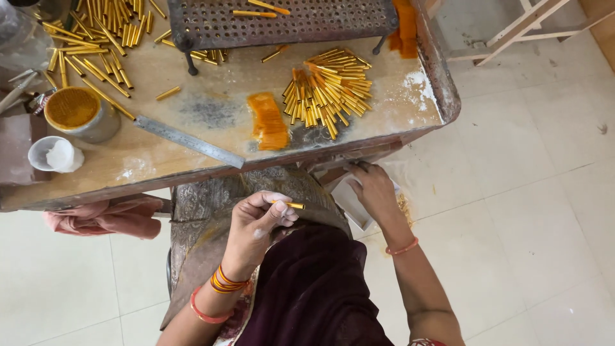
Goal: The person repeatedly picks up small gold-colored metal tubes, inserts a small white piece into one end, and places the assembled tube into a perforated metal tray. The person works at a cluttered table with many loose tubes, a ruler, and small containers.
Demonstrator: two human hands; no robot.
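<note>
My left hand (259,224) is held over my lap, below the table's front edge, pinching one short golden tube (293,205) between thumb and fingers. My right hand (375,189) reaches down to the right under the table edge, its fingers on a white tray or box (352,204); what the fingers hold is hidden. On the wooden table (211,141) above lies a heap of golden tubes (328,91) beside an orange tuft of fibre (269,122).
A metal ruler (189,141) lies diagonally on the table. A tin with an orange top (80,113) and a white cup (52,154) stand at left. More golden tubes (96,32) spread at back left, a perforated metal rack (282,22) behind. Pink cloth (106,216) hangs at left.
</note>
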